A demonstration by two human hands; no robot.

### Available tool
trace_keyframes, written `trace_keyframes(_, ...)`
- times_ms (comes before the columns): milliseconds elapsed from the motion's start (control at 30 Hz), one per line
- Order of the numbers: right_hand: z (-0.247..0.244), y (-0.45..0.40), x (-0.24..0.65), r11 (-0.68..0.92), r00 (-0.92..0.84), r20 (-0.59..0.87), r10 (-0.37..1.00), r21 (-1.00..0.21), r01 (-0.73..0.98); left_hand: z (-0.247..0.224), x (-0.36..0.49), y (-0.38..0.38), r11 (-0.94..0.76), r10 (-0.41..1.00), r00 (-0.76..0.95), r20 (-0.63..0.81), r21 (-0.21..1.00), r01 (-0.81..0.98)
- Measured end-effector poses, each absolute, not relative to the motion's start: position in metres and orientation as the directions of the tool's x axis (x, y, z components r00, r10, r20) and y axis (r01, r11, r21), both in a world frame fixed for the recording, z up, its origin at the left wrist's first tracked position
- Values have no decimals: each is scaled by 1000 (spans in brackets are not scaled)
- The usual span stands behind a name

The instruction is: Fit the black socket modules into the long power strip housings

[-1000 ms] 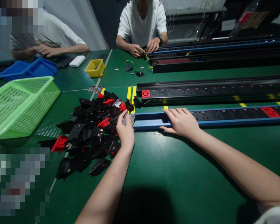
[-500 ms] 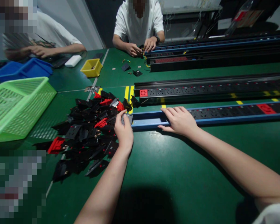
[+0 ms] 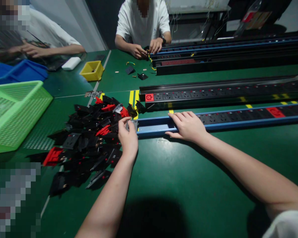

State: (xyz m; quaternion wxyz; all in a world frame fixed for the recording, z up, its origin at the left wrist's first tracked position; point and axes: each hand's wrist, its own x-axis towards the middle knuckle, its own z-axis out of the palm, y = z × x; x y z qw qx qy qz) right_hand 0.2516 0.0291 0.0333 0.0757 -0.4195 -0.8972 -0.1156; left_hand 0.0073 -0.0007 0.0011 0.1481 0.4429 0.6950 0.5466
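A long blue rail (image 3: 154, 132) lies across the green table, filled with black sockets and one red socket (image 3: 275, 112) on the right; its left stretch is an open channel. My right hand (image 3: 188, 127) is closed across the rail, thumb on the near side and fingers over the far edge. At the rail's left end, my left hand (image 3: 128, 135) is closed on a dark socket piece (image 3: 133, 124), held between thumb and fingers. A heap of loose black and red socket pieces (image 3: 89, 142) lies just left of that hand.
Behind the rail lies a black rail (image 3: 213, 93) with sockets. Further back are more rails (image 3: 201, 64), a yellow bin (image 3: 92, 70), blue trays (image 3: 27, 72) and a green basket (image 3: 17, 115) at left. Two people sit across the table, one handling wires.
The whole view has shifted, so the scene sits slightly further left. Both hands keep nearly the same places on the rail and the socket piece.
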Motion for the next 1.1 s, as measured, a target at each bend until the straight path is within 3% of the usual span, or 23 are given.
trace_keyframes(200,34,29,252,625,-639,235,733,138,768,0,11,-4,38,761,-599,250,904,425)
trace_keyframes(733,35,29,251,624,-638,228,735,141,769,-2,14,-9,106,848,-484,216,825,554)
trace_keyframes(1100,34,30,251,632,-646,232,727,142,762,-7,10,-10,40,849,-481,217,883,468)
